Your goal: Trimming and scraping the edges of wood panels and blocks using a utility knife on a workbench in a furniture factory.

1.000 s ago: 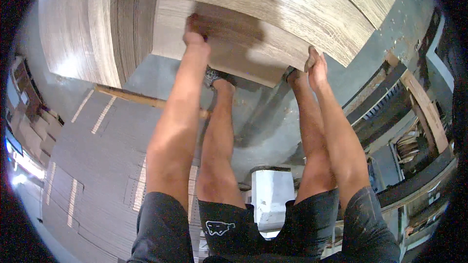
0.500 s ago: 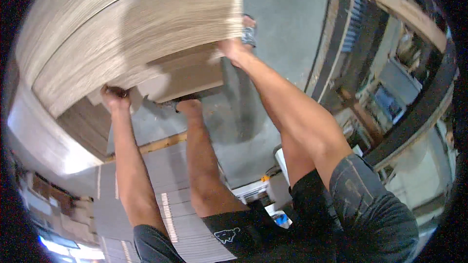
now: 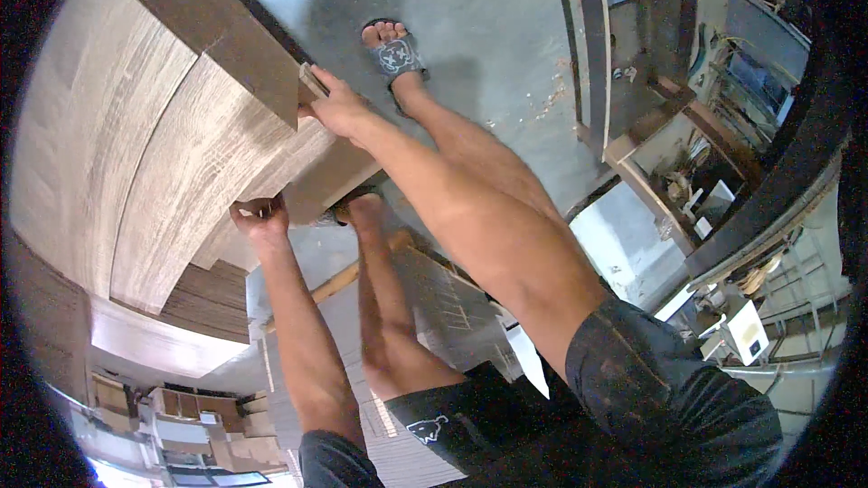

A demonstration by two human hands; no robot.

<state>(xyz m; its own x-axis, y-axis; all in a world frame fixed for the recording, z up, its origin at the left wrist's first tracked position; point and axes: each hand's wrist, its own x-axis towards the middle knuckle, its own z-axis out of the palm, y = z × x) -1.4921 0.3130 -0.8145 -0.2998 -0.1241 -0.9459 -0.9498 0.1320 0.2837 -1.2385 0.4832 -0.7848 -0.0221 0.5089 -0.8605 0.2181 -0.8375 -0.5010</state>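
Both my arms reach forward to a wide, light wood-grain panel [image 3: 217,140] at the left. My left hand [image 3: 262,219] is closed on its near edge, the fingers curled and partly hidden. My right hand [image 3: 336,108] grips the panel's right end, where a short strip of edge shows beside the fingers. Under the panel, between my hands, lies a plain brown board [image 3: 334,172]. A darker brown flat piece [image 3: 221,23] runs along the far right side of the wood-grain surface.
My sandalled foot [image 3: 396,54] stands on the grey floor [image 3: 488,27] beyond my right hand; the other foot is by the brown board. A grey lined stack [image 3: 434,307] is near my legs. Dark frames [image 3: 624,54] stand at the right. Cartons [image 3: 185,434] sit lower left.
The panel and both hands have shifted within the view, my right hand leftward and my left hand down and right. The view has turned; more floor and my sandalled foot now show.
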